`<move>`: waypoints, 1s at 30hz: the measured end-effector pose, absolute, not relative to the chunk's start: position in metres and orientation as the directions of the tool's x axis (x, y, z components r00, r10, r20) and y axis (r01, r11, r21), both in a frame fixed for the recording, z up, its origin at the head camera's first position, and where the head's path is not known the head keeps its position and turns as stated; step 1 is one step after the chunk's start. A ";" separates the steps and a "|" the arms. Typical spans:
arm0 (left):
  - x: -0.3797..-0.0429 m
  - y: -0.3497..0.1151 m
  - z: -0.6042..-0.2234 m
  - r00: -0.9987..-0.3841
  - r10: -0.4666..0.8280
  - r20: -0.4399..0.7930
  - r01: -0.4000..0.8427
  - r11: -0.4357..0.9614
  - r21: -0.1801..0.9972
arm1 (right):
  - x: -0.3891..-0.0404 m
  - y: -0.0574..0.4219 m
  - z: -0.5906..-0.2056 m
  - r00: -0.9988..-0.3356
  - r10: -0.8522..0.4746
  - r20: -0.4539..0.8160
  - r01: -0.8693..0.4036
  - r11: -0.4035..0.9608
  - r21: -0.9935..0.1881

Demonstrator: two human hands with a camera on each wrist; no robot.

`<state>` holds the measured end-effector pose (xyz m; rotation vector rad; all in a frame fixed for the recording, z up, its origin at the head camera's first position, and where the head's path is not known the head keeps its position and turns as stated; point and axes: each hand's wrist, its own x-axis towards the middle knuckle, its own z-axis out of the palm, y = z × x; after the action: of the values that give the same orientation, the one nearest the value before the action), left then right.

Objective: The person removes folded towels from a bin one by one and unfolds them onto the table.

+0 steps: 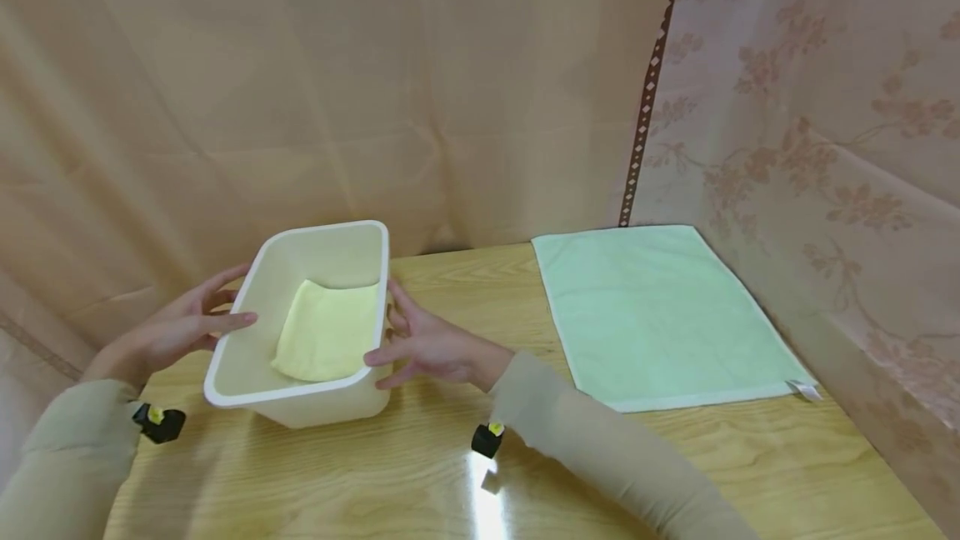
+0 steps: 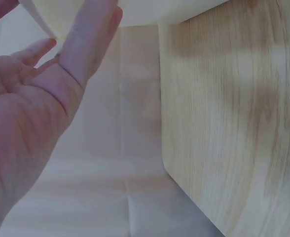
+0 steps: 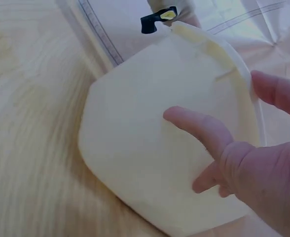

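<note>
left hand [image 1: 176,327] and right hand [image 1: 435,347], half-curled, are gripping the tub [image 1: 330,261] at nine and three o'clock, cloth [image 1: 327,336] lying inside.

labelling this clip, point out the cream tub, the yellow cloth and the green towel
Cream tub [image 1: 330,261]: head view, inside of its far wall
Yellow cloth [image 1: 327,333]: head view, middle of its upper face
Green towel [image 1: 662,319]: head view, middle of its spread surface
</note>
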<state>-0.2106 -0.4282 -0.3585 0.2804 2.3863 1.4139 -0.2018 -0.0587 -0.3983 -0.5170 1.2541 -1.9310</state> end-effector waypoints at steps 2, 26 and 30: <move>-0.208 -0.432 -0.359 -0.922 0.328 -0.203 -0.014 0.498 0.867 | -0.199 -0.062 -0.399 -0.630 -0.772 -0.081 0.379 -0.215 -0.900; -0.200 -0.491 -0.355 -0.956 0.129 -0.262 -0.122 0.639 0.759 | -0.189 -0.142 -0.411 -0.708 -0.700 -0.092 0.394 -0.284 -0.874; -0.202 -0.497 -0.352 -0.958 0.117 -0.260 -0.126 0.645 0.754 | -0.191 -0.152 -0.409 -0.716 -0.690 -0.106 0.400 -0.281 -0.872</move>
<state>-0.2016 -0.4972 -0.3518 -0.0070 2.5806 1.2145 -0.1908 -0.1516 -0.4093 -0.3836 1.2699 -2.0410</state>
